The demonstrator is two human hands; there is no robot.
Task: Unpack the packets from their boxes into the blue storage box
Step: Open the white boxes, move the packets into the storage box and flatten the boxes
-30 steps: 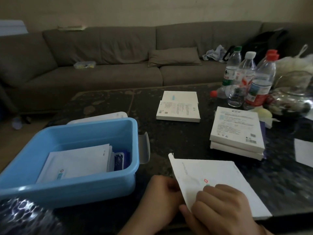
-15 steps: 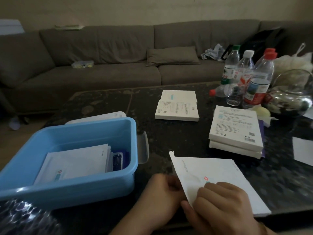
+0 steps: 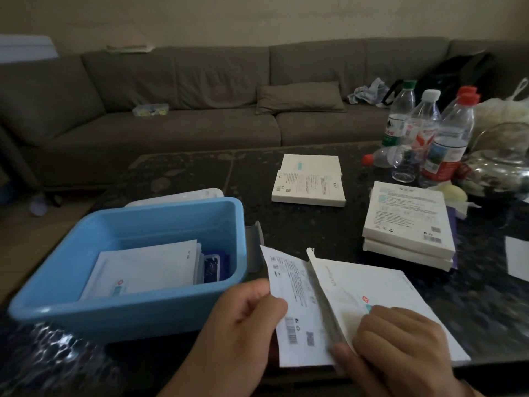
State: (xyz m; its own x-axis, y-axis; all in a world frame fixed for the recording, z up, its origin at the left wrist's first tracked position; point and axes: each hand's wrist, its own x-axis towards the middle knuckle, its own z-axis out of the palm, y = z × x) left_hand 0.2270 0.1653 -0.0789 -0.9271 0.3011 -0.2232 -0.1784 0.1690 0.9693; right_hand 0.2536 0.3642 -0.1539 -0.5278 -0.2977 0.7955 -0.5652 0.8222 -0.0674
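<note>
Dark table (image 3: 300, 233), sofa (image 3: 186, 110) behind. Left hand (image 3: 246, 319) pinches packet (image 3: 294, 305) partway out of white box (image 3: 380, 293); right hand (image 3: 400, 342) fingers curled, pressing box. Blue storage box (image 3: 137, 310) left.

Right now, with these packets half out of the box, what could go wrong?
1. The left hand pinches only the packets edge; they could fan out and spill onto the table.
2. The open box overhangs the table's near edge under the right hand and might tip off.
</note>
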